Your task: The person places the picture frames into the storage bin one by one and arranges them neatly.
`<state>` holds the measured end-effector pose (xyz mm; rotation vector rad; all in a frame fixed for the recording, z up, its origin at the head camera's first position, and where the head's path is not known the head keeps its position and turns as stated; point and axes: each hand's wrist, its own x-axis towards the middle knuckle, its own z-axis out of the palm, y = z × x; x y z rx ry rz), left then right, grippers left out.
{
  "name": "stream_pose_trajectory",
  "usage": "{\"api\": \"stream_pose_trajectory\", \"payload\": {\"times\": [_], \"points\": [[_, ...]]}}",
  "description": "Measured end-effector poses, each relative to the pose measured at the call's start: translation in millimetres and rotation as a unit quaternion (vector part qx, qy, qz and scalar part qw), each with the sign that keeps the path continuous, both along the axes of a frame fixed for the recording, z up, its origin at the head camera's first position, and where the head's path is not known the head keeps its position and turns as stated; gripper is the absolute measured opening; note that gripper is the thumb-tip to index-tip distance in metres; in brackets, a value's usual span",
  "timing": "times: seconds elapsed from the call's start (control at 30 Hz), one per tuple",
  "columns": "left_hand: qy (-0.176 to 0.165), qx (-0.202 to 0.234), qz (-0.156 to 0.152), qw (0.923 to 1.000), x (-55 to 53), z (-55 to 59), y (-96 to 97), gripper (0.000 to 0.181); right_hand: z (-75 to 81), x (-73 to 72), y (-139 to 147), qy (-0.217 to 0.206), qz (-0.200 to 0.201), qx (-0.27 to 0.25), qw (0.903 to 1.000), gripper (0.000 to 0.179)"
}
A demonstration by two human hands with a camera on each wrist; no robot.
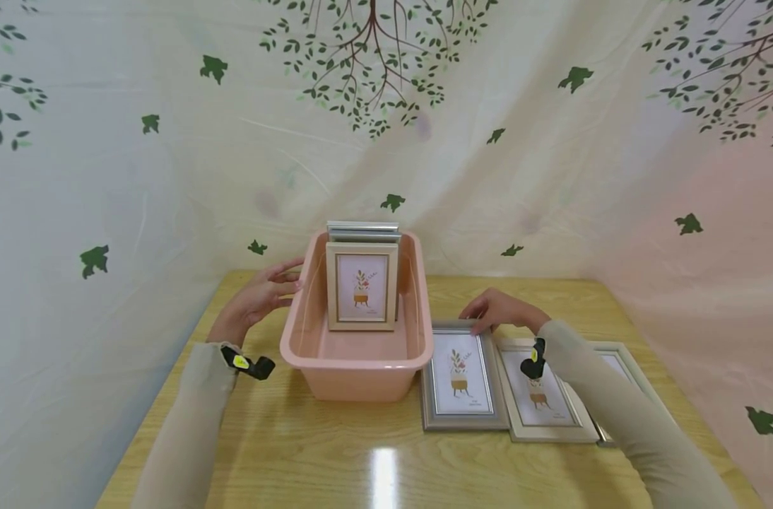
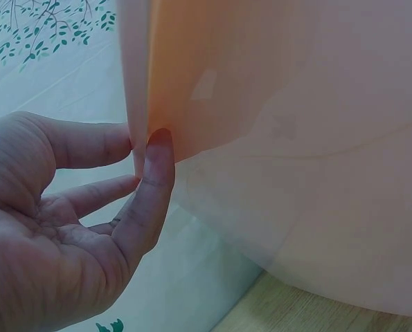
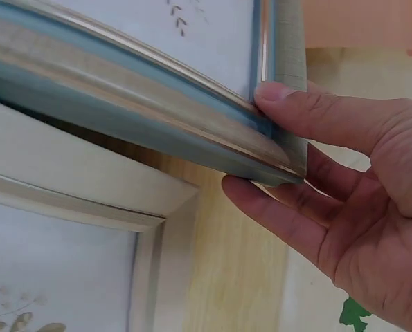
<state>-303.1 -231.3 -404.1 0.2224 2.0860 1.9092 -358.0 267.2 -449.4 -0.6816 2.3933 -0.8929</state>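
My left hand [image 1: 256, 300] is at the left rim of a pink plastic basin [image 1: 361, 384]. In the left wrist view its thumb and fingers pinch the basin's edge [image 2: 138, 83]. Upright in the basin stands a gold picture frame [image 1: 362, 286] with a plant print, and silver frames [image 1: 363, 227] show behind it. My right hand [image 1: 504, 309] pinches the top right corner of a grey picture frame [image 1: 461, 375] lying right of the basin. From the right wrist view, thumb on the face and fingers beneath, that frame's corner [image 3: 278, 149] is raised off the table.
A cream picture frame [image 1: 545, 399] lies beside the grey one, partly behind my right wrist. Further right another frame [image 1: 628, 364] is partly covered by my sleeve. The wooden table [image 1: 310, 452] meets a pale curtain [image 1: 170, 191] printed with leaves at back and sides.
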Motion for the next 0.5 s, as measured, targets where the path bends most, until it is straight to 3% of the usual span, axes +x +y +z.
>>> {"api": "stream_pose_trajectory", "payload": {"times": [0.3, 0.5], "points": [[0.005, 0.013, -0.012, 0.9998, 0.6, -0.2, -0.8, 0.067, 10.0, -5.1, 0.3, -0.044, -0.002, -0.005, 0.9990, 0.036], [0.009, 0.006, -0.010, 0.9999, 0.4, 0.3, -1.3, 0.066, 17.6, -4.9, -0.2, -0.043, -0.015, -0.016, 0.9989, 0.035]]}}
